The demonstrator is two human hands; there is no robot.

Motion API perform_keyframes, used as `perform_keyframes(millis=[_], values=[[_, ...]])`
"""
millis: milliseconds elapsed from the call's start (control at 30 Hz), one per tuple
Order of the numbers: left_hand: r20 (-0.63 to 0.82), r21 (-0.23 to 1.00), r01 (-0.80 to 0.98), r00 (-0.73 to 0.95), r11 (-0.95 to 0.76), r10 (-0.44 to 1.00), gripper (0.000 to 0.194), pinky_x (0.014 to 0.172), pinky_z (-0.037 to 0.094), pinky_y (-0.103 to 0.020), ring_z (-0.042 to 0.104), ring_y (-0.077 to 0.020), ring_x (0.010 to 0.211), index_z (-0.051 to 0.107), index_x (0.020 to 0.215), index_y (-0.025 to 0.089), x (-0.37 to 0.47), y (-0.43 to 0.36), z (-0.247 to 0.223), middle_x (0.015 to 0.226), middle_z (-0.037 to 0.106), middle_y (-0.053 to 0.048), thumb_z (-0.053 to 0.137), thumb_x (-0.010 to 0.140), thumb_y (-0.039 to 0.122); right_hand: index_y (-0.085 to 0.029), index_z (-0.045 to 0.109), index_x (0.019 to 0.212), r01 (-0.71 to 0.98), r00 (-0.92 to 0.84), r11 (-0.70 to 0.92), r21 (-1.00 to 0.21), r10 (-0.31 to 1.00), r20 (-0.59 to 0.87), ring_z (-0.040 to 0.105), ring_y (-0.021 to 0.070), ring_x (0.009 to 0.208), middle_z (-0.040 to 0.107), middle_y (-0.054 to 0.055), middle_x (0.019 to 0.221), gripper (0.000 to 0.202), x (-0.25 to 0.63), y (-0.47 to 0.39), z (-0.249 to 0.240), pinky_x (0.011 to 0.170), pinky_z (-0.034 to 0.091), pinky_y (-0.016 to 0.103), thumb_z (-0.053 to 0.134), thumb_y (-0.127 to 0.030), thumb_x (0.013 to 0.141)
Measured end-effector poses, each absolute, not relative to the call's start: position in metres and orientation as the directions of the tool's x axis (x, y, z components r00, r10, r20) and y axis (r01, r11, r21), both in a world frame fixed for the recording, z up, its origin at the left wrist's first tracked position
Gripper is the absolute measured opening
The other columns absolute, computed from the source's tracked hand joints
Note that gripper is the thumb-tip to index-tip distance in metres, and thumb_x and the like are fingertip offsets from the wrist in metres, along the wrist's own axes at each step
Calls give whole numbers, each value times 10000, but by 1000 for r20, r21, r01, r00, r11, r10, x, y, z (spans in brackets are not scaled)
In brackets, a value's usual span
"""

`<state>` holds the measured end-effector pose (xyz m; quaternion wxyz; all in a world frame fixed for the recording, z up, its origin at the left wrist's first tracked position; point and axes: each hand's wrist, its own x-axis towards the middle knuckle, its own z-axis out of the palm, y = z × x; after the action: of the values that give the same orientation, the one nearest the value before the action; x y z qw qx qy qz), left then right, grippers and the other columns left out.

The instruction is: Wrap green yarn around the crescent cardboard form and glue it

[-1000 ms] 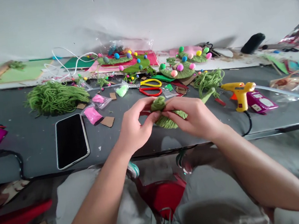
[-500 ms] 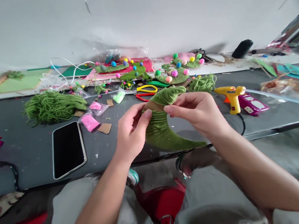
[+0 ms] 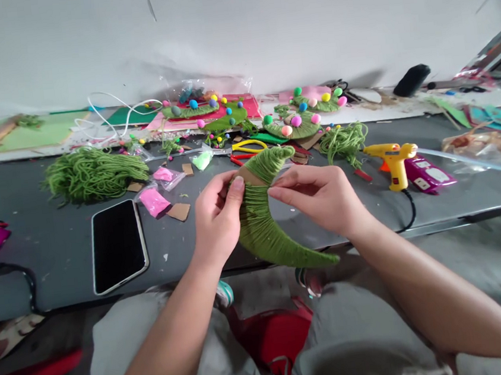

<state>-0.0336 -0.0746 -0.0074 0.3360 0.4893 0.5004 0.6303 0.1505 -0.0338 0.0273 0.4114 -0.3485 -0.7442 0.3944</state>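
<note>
The left hand (image 3: 217, 215) has its grip closed on the green crescent (image 3: 268, 227), thumb on the face near a bare brown band (image 3: 253, 175) between two wrapped parts. The right hand (image 3: 325, 194) has thumb and forefinger drawn close together at the crescent's inner edge, at the crescent's 3 o'clock; I cannot tell whether that grip has hold of a strand. The crescent is held up over the near edge of the desk (image 3: 179, 237), one tip at 1 o'clock, the other at 4.

Taken from the crescent, the phone (image 3: 118, 246) lies at 9 o'clock, the yarn (image 3: 97, 174) between 9 and 10 and the scissors (image 3: 250, 146) between 11 and 12. The glue gun (image 3: 395, 163) is between 2 and 3, just beside a purple box (image 3: 429, 174).
</note>
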Motion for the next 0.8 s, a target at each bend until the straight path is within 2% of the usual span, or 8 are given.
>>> perform_keyframes(millis=[133,267,333,467,567,667,800], values=[[194,964,-136,-220,-227,956,261,730,525,-270,653,-155,800,695,1016,206,-33,-74,-10,920,720,-28,644,921,444,-159,738,838,61,-508,313,-948,827,241,581,133,700,680,31,795,156,150,-32,27,651,496,267,759,-313,849],[11,943,-331,-76,-36,997,252,529,456,-251,567,-121,555,636,1055,225,-26,-75,-9,719,646,15,627,924,440,-170,717,847,-120,-586,183,-976,780,218,604,119,718,683,19,819,131,150,-29,23,695,523,263,750,-295,868],[11,960,-278,-59,-27,998,258,531,449,-253,573,-132,569,598,1087,245,-22,-76,-8,708,627,26,649,910,425,-170,714,834,-140,-592,173,-975,775,222,607,113,716,685,11,812,126,149,-28,22,690,514,254,761,-285,859],[147,989,-22,-44,-148,988,170,721,490,-266,619,-165,823,654,935,214,-23,-77,-6,889,685,-17,641,916,383,-153,713,817,-72,-583,247,-966,776,242,595,121,730,670,12,789,183,147,-27,19,678,491,250,794,-317,822],[123,990,-78,37,-120,992,226,804,504,-295,641,-196,911,694,953,204,-28,-81,0,960,712,-30,559,961,385,-157,725,849,-5,-587,351,-936,757,287,605,140,770,676,27,837,210,147,-26,17,714,499,273,797,-351,814],[58,989,-147,165,-33,985,236,768,523,-311,663,-217,885,702,981,211,-31,-87,7,895,712,-39,573,954,407,-169,747,852,61,-559,449,-892,756,342,589,141,756,659,23,805,160,149,-25,17,715,488,283,792,-319,818],[56,997,-56,246,-43,968,275,878,525,-327,661,-232,1008,685,1167,222,-32,-92,9,1063,717,-64,614,943,366,-196,761,798,125,-484,511,-850,780,398,595,165,876,613,34,876,94,152,-25,17,787,505,304,793,-284,805]])
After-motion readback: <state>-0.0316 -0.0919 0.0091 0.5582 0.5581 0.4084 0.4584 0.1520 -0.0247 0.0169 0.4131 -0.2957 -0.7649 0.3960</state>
